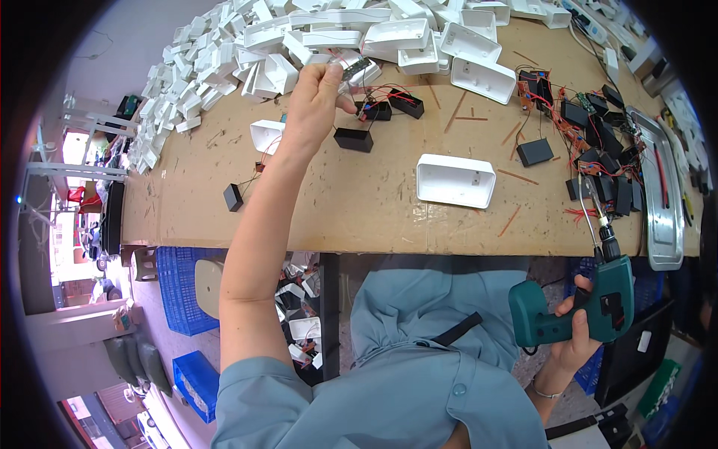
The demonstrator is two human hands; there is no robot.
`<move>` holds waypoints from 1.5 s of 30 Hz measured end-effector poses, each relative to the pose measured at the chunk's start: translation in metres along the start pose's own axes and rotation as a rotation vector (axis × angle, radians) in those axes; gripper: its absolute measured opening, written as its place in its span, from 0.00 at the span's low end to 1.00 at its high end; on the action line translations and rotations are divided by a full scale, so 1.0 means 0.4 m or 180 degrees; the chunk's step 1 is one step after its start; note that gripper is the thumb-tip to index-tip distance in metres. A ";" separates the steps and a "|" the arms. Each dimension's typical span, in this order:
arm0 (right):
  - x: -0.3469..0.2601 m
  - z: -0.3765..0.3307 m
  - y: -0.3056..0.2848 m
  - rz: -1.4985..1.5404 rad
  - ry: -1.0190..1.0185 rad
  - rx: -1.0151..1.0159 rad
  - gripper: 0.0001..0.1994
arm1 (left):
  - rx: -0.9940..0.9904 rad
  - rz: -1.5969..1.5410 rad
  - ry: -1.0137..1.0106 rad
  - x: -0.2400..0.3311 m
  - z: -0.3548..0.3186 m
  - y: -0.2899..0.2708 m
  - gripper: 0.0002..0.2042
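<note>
My left hand (318, 101) reaches over the table to the edge of the pile of white housings. Its thumb is apart from the fingers, and the fingertips are at the end of a small dark circuit board (357, 69) lying on a white piece; I see no firm grip on it. Just below lie black boxes (354, 140) with red wires (379, 96). My right hand (580, 329) is wrapped round the handle of a green soldering gun (615, 299), held at the table's front edge. Its metal tip and thin feed tube (588, 213) point away from me.
A single white open housing (455, 182) sits mid-table. Wired black boxes (598, 150) are heaped at the right, beside a metal tray (658, 194). White housings (299, 37) are piled along the back. Brown strips (516, 177) are scattered about. Blue crates (183, 292) stand on the floor, left.
</note>
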State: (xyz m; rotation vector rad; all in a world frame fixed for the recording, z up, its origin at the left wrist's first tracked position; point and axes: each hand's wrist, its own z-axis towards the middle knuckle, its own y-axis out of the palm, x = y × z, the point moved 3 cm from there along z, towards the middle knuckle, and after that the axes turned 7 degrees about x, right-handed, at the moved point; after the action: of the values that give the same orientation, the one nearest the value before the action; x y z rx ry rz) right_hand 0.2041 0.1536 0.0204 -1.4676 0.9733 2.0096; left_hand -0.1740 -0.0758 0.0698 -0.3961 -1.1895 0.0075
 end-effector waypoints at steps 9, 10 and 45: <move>-0.004 -0.004 0.003 0.0021 -0.0013 0.0015 0.26 | 0.0101 0.0485 0.0330 -0.011 -0.005 -0.004 0.16; -0.003 -0.005 0.002 0.0037 0.0007 0.0060 0.26 | 0.0142 0.0754 0.0329 -0.003 -0.007 -0.005 0.15; -0.005 -0.007 0.010 0.0001 0.0059 -0.0038 0.26 | -0.0131 -0.0237 -0.0003 0.024 -0.101 -0.046 0.14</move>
State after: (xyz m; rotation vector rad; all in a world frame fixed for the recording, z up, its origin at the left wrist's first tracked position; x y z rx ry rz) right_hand 0.2036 0.1491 0.0227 -1.4948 0.9707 2.0088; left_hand -0.1374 -0.1030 0.0716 -0.3878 -1.2062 -0.0813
